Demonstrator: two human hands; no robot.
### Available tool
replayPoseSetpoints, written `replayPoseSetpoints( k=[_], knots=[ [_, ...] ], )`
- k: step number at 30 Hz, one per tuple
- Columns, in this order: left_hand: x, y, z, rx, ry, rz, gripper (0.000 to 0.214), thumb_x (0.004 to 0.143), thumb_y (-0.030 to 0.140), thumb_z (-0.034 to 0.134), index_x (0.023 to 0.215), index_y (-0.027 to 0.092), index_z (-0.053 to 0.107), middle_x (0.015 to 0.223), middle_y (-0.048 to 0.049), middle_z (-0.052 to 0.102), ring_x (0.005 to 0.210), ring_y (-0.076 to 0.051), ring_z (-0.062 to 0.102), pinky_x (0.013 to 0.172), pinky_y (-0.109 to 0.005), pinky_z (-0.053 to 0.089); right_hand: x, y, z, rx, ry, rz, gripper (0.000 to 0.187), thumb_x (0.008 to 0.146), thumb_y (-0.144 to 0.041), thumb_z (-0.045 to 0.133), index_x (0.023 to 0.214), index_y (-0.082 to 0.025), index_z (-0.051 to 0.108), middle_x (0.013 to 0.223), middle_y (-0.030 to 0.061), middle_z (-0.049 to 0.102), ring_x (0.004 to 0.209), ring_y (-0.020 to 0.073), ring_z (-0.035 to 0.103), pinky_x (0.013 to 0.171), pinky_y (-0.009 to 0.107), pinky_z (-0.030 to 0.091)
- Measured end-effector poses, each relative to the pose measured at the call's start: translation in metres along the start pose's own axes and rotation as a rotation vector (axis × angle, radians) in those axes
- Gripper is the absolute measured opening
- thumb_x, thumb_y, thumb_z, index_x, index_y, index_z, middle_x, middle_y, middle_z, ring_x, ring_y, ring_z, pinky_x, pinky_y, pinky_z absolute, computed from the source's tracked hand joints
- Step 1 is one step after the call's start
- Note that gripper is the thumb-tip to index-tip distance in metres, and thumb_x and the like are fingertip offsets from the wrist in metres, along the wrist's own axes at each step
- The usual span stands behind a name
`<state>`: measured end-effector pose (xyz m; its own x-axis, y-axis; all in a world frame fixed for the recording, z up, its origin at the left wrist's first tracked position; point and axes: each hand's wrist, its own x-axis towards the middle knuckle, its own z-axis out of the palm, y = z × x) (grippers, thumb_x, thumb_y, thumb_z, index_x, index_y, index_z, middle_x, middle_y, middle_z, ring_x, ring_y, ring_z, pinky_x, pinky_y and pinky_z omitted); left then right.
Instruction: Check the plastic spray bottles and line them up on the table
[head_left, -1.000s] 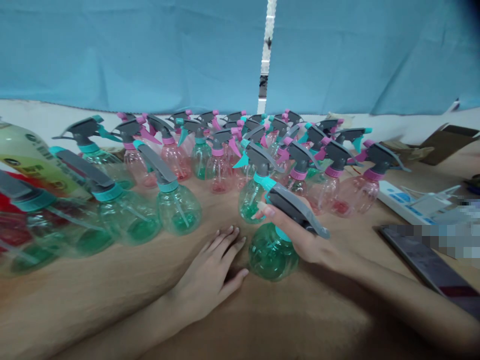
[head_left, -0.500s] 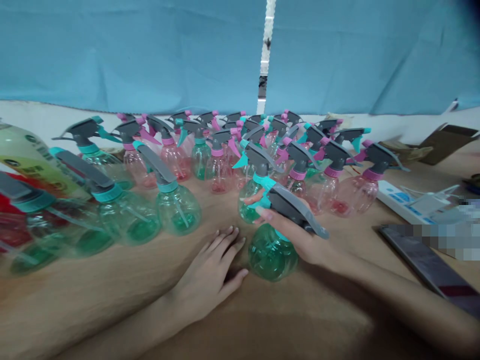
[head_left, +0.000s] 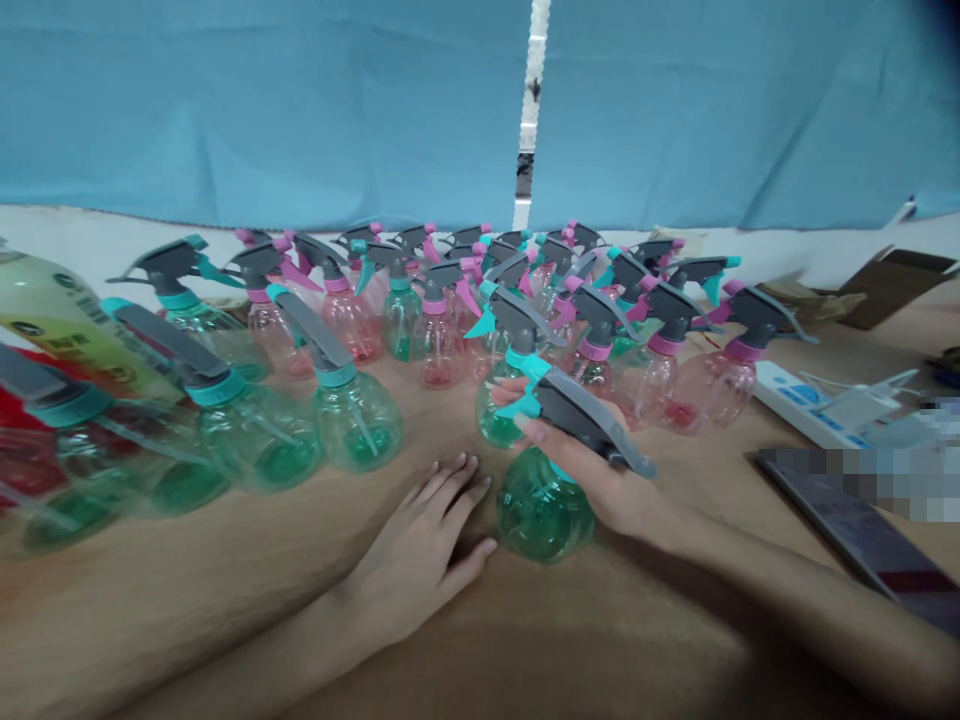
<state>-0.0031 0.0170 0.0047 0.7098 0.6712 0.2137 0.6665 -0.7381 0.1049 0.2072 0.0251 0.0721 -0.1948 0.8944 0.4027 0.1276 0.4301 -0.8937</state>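
The right hand (head_left: 600,478) grips the grey trigger head of the translucent green plastic spray bottle (head_left: 541,508), which stands on the brown wooden table (head_left: 225,600) at six o'clock of the pink and green spray bottles (head_left: 439,340). The left hand (head_left: 420,555) lies flat and empty, fingers spread, at its nine o'clock. A steady grip with the base planted seems wise, given such close neighbours.

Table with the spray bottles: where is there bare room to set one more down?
The table is bare along its near side, left of the flat left hand, and between the two forearms. The back is packed with pink and green bottles. The right hand grips a green spray bottle, and a power strip takes the right.
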Motion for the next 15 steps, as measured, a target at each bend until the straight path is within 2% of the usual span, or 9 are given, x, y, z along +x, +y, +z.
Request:
replayPoseSetpoints(
  k=[5,10,15],
  knots=[
    [0.0002,0.0007,-0.0011,0.006,-0.012,0.001,0.05,0.096,0.041,0.047,0.136,0.011,0.043,0.146,-0.0153,0.041,0.136,-0.028,0.035,0.109,-0.048,0.032,-0.0003,0.0006,-0.001,0.014,-0.003,-0.002,0.024,0.088,-0.036,0.058,0.109,-0.025,0.063,0.07,-0.0013,0.051,0.083,0.0191,0.057,0.082,0.035,0.049],
    [0.0002,-0.0001,-0.0005,-0.001,0.003,0.0,0.05,0.096,0.042,0.047,0.137,0.013,0.043,0.146,-0.0136,0.042,0.136,-0.027,0.035,0.109,-0.048,0.032,-0.0009,0.0002,-0.0018,0.001,-0.013,-0.015,0.017,0.088,-0.036,0.057,0.101,-0.026,0.063,0.065,-0.0024,0.05,0.071,0.0176,0.056,0.079,0.035,0.05],
    [-0.0004,-0.0006,0.0014,-0.006,0.014,0.002,0.05,0.096,0.042,0.046,0.136,0.013,0.043,0.144,-0.0139,0.044,0.135,-0.028,0.036,0.109,-0.047,0.032,0.0,0.0004,-0.0009,-0.027,-0.002,-0.036,0.012,0.088,-0.037,0.057,0.088,-0.027,0.063,0.063,-0.002,0.052,0.07,0.0179,0.057,0.073,0.033,0.05]
  ],
)
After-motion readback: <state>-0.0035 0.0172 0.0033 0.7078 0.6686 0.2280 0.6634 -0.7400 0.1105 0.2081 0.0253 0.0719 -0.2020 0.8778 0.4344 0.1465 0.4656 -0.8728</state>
